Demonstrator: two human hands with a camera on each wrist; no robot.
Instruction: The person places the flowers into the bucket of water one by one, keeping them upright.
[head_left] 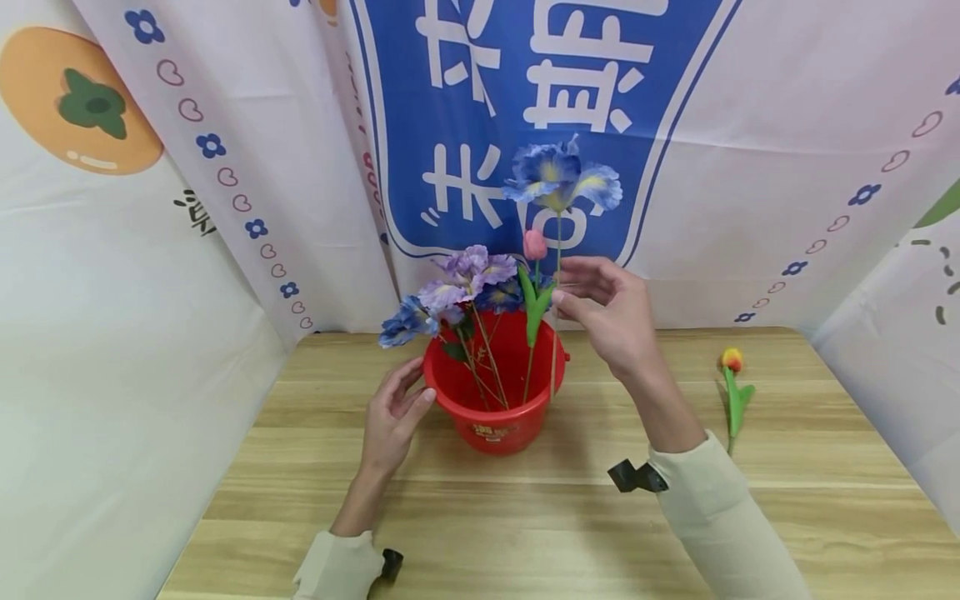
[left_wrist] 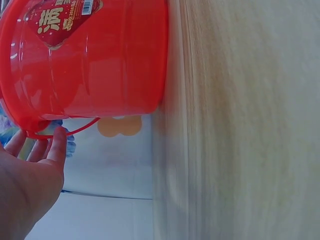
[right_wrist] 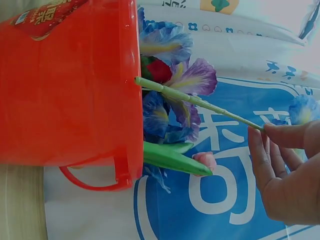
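Note:
My right hand (head_left: 611, 321) pinches the thin stem of an artificial blue iris (head_left: 555, 175) between thumb and fingers. In the right wrist view, the lower end of that stem (right_wrist: 190, 98) lies across the rim of a red bucket (right_wrist: 65, 100). At the left side of the bucket (head_left: 498, 433), my left hand (head_left: 393, 417) touches near the rim and handle with loosely bent fingers. Inside the bucket stand a purple iris (head_left: 468, 279), a pink tulip (head_left: 535, 245) with green leaves, and blue irises (head_left: 408, 321).
A red-and-yellow tulip (head_left: 732, 361) lies on the wooden table (head_left: 480, 533) at the right. Behind the table hangs a printed cloth backdrop (head_left: 757, 208) with a blue sign.

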